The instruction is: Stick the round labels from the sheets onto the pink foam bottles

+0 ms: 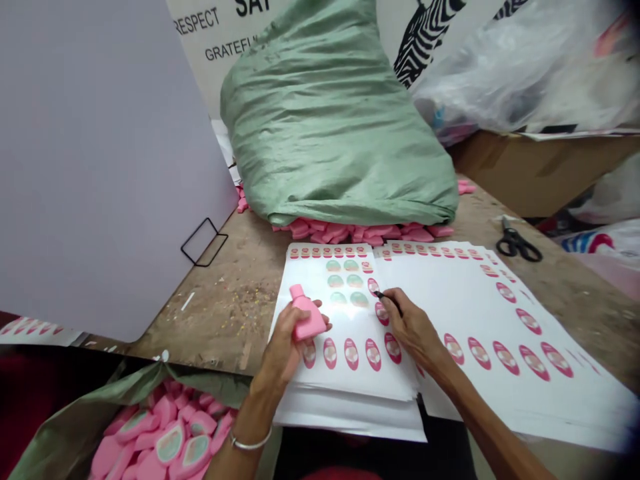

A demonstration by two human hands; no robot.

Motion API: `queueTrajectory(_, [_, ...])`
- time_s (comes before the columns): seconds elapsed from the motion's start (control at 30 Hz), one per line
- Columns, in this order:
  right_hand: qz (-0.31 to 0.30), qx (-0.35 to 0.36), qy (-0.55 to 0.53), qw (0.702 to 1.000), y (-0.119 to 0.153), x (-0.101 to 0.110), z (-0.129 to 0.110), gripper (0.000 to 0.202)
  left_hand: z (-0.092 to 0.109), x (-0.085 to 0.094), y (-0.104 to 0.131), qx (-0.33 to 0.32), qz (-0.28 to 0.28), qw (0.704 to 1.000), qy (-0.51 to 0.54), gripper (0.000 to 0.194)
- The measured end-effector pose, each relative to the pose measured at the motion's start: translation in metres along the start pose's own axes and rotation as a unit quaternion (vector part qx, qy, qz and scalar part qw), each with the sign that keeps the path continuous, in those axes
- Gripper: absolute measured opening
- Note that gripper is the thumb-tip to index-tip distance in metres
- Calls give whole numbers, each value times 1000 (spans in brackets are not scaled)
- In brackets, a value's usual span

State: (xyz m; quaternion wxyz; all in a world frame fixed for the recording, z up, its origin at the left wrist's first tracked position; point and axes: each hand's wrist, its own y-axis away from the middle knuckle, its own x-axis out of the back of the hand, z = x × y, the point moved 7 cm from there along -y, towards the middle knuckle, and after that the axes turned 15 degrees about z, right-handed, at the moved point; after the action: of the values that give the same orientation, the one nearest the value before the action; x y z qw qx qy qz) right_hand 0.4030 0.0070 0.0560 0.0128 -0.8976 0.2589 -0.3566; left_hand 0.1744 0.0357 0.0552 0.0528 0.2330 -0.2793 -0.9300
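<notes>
My left hand (287, 333) is closed round a small pink plastic bottle (309, 321), its neck pointing up and away. It hovers over the near left part of a stack of sticker sheets (345, 387). My right hand (413, 327) pinches a thin dark pointed tool (387, 297), its exact kind hidden by the fingers. The tool's tip is at a pink oval sticker (373, 287) on the right side of the top sheet. Pale green round stickers (337, 281) lie in the sheet's middle, and a row of pink oval stickers (351, 354) runs along its lower part.
A second pile of sticker sheets (435, 287) lies to the right. Behind stands a big green sack (335, 133) over pink pieces (345, 231). Black scissors (517, 243) lie at far right. At lower left, an open sack (65, 427) holds several pink bottles (155, 440), some labelled.
</notes>
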Motion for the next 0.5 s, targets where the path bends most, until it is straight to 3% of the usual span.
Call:
queueTrajectory(0.1, [26,98,87,991,-16,-7,-2,20,-21,-9,1,-11,-26,995,-100,35])
queueTrajectory(0.2, [27,157,131,979,-17,-18,-2,22,-30,-3,4,-38,-11,987,-155,44])
queueTrajectory(0.33, [53,172,160,971,-15,-20,2,21,-22,0,9,-71,-6,980,-188,40])
queueTrajectory(0.5, [89,183,174,963,-16,-15,-1,16,-16,-26,5,-80,-29,981,-172,28])
